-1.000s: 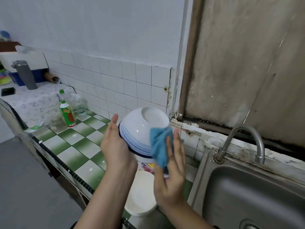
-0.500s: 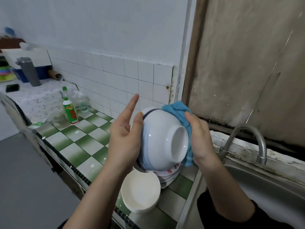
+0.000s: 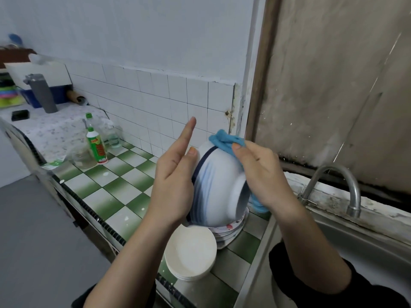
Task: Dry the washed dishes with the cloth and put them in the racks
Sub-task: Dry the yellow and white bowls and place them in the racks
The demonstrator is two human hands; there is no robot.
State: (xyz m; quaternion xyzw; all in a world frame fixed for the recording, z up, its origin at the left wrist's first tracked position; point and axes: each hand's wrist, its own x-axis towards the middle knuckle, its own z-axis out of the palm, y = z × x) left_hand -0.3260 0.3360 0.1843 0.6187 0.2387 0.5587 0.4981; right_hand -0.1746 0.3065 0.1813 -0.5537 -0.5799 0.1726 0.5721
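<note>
A: How many dishes are held up?
B: One white bowl (image 3: 219,185) with blue bands is held on its side above the tiled counter (image 3: 115,190), between two hands.
A: How are the hands placed?
B: The left hand (image 3: 175,174) is laid flat against the rim, fingers straight. One blue cloth (image 3: 224,140) is pinched by the right hand (image 3: 260,174) and pressed to the bowl.
A: What is counted below?
B: Two stacks: white dishes (image 3: 191,252) and patterned plates (image 3: 231,232), just beside each other. One tap (image 3: 333,187) is seen over the sink (image 3: 367,252).
</note>
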